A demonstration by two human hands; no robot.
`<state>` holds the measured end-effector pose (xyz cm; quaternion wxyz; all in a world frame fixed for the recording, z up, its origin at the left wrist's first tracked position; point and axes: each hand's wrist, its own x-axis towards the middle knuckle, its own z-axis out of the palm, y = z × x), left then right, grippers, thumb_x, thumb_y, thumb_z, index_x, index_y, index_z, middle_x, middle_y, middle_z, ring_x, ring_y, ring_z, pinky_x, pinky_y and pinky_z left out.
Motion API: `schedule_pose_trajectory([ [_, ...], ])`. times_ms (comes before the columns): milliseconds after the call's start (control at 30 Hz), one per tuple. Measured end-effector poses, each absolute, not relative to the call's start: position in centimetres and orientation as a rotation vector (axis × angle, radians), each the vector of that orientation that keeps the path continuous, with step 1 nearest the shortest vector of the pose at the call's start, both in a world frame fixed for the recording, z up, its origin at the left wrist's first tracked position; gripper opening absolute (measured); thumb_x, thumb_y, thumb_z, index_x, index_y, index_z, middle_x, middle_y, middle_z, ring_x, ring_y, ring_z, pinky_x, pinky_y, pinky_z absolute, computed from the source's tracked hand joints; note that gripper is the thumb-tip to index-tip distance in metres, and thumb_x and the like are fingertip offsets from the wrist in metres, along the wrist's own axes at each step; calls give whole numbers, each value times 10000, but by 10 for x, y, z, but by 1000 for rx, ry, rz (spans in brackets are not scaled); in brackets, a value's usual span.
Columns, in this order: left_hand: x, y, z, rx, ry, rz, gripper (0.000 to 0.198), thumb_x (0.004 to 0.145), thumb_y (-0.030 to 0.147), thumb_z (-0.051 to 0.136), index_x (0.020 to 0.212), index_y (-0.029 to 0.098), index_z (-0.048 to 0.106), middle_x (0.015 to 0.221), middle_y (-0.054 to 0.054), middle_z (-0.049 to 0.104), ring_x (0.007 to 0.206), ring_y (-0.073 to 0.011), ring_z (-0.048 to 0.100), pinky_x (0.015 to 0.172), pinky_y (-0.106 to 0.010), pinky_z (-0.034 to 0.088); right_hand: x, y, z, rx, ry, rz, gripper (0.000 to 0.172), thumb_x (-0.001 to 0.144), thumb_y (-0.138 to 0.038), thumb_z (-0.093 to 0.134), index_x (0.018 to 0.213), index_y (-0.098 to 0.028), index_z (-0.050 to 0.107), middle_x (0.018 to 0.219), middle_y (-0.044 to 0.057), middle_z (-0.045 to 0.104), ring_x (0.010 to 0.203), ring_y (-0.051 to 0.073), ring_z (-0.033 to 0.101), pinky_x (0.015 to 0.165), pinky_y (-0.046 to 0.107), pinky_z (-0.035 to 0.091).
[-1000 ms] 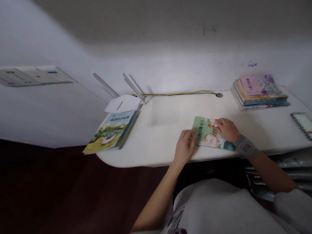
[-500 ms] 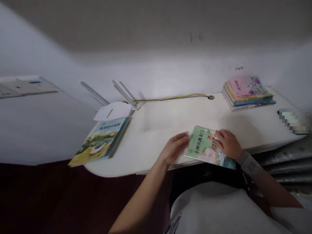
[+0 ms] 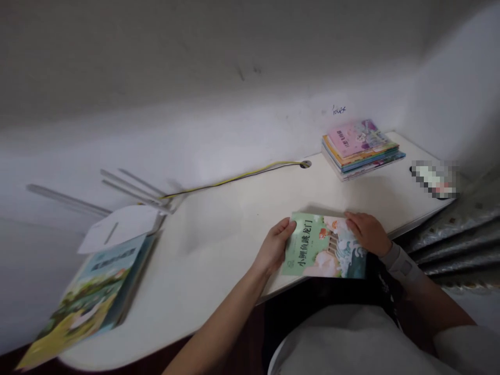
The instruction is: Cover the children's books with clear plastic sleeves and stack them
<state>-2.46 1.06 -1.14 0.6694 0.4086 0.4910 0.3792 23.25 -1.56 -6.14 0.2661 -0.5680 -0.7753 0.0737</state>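
Observation:
A thin green picture book (image 3: 318, 250) lies at the front edge of the white desk (image 3: 234, 229), partly sticking out over the edge. My left hand (image 3: 275, 246) grips its left edge, thumb on the cover. My right hand (image 3: 367, 232), with a grey band on the wrist, rests fingers-down on the book's right side and holds it there.
A stack of colourful books (image 3: 361, 148) sits at the back right. Another stack, topped by a green and yellow book (image 3: 91, 297), lies at the left end beside a white router (image 3: 119, 232) with antennas. A yellow cable (image 3: 234, 176) runs along the wall. A blurred object (image 3: 433, 177) is at far right.
The green book has slid toward the front edge and turned squarer to me. My left hand has moved from beside it to gripping its left edge. The view has swung right.

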Motion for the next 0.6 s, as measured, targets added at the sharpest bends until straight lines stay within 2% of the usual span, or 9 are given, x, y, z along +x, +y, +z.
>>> schedule_pose_trajectory([
  [100, -4, 31, -1, 973, 1100, 900, 412, 664, 514, 729, 881, 173, 648, 729, -34, 704, 670, -188, 666, 571, -263, 506, 264, 7, -46, -1487, -1864, 522, 369, 927, -419, 403, 834, -189, 676, 782, 51, 684, 748, 192, 610, 706, 318, 465],
  [167, 8, 49, 8, 995, 1052, 915, 387, 676, 490, 731, 860, 161, 643, 730, -45, 705, 688, -194, 673, 590, -269, 523, 283, 25, -31, -1410, -1651, 799, 338, 849, -467, 515, 716, -189, 654, 654, 6, 640, 634, 161, 577, 606, 283, 442],
  [267, 30, 82, 22, 951, 947, 947, 286, 712, 379, 728, 850, 148, 631, 774, -58, 719, 730, -205, 691, 664, -295, 562, 305, 54, -11, -1212, -1169, 1117, 304, 721, -493, 662, 714, -190, 643, 608, -28, 620, 577, 143, 564, 564, 270, 449],
  [367, 60, 123, 33, 829, 881, 972, 143, 785, 241, 643, 883, 139, 620, 796, -59, 727, 787, -212, 707, 756, -333, 582, 318, 75, -4, -966, -766, 1258, 308, 721, -504, 670, 803, -208, 640, 723, -12, 677, 705, 171, 630, 655, 300, 507],
  [433, 83, 156, 38, 738, 868, 990, 108, 831, 177, 557, 912, 132, 613, 804, -62, 729, 827, -211, 710, 816, -357, 576, 321, 81, -12, -868, -536, 1230, 287, 767, -508, 623, 830, -228, 626, 749, -15, 682, 751, 163, 644, 680, 290, 519],
  [533, 118, 212, 43, 590, 873, 1004, 175, 888, 168, 453, 954, 112, 605, 829, -91, 728, 862, -220, 709, 863, -391, 561, 316, 75, -36, -912, -291, 1067, 218, 760, -458, 636, 791, -246, 596, 639, -54, 625, 599, 107, 597, 566, 220, 487],
  [600, 139, 249, 43, 519, 889, 1014, 223, 902, 168, 417, 1009, 100, 601, 854, -111, 726, 873, -231, 707, 859, -417, 560, 306, 64, -54, -1037, -439, 1061, 211, 745, -426, 656, 828, -239, 606, 646, -48, 621, 559, 97, 569, 526, 209, 460],
])
